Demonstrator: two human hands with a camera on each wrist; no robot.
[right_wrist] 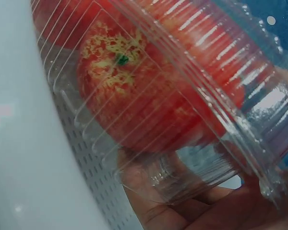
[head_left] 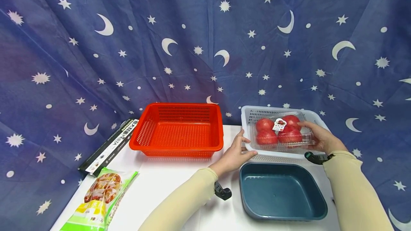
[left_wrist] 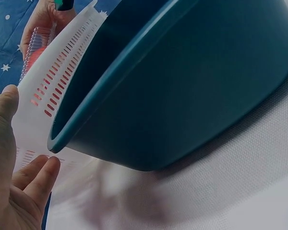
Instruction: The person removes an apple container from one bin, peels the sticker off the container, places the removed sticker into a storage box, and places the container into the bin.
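A clear plastic clamshell box of red apples (head_left: 278, 131), with a white label on its lid, is in the white perforated basket (head_left: 316, 117) at the right. My right hand (head_left: 322, 139) grips the box's right end; in the right wrist view its fingers (right_wrist: 149, 177) curl beneath the clear plastic, under an apple (right_wrist: 134, 91). At the basket's left front corner is my left hand (head_left: 233, 153), its fingers spread along the basket's side. In the left wrist view the thumb (left_wrist: 8, 98) and fingers (left_wrist: 43, 179) lie by the white basket wall, not curled round it.
A dark teal basin (head_left: 279, 191) stands just in front of the white basket. To the left is a red perforated basket (head_left: 179, 149). Farther left lie a black-and-white pasta box (head_left: 109, 147) and a green-edged food bag (head_left: 101, 199). A blue starry curtain (head_left: 205, 45) hangs behind the table.
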